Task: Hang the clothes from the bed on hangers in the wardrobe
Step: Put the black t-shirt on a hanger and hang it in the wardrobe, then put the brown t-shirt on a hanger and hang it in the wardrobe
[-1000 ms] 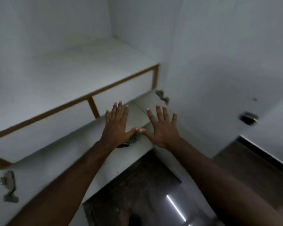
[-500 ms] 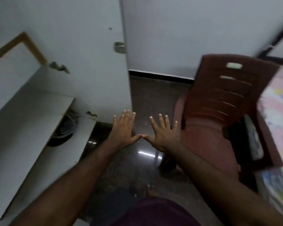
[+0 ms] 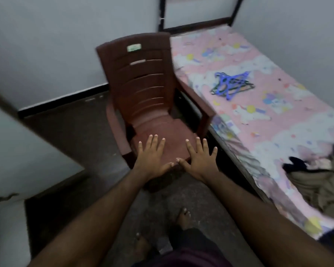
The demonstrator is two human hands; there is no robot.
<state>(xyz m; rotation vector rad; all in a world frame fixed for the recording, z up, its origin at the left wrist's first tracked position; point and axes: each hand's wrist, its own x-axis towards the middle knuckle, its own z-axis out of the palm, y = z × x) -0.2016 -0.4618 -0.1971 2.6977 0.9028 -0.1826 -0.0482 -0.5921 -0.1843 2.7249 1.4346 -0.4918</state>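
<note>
A bed (image 3: 258,120) with a pink patterned sheet runs along the right wall. A small pile of blue and dark hangers (image 3: 230,84) lies on its middle. Crumpled clothes (image 3: 316,182), olive and dark, lie on the bed's near end at the right edge. My left hand (image 3: 152,157) and my right hand (image 3: 199,157) are stretched out in front of me, palms down, fingers spread, thumb tips almost touching. Both hold nothing and hover in front of a chair seat. Part of the white wardrobe (image 3: 17,151) shows at the left edge.
A brown plastic armchair (image 3: 143,89) stands between me and the bed's far end, close against the bed side. Dark stone floor (image 3: 69,132) lies to its left. My bare feet show at the bottom.
My view has swung right from the wardrobe shelves to the chair and the bed. Both hands have kept the same flat, spread pose in front of me.
</note>
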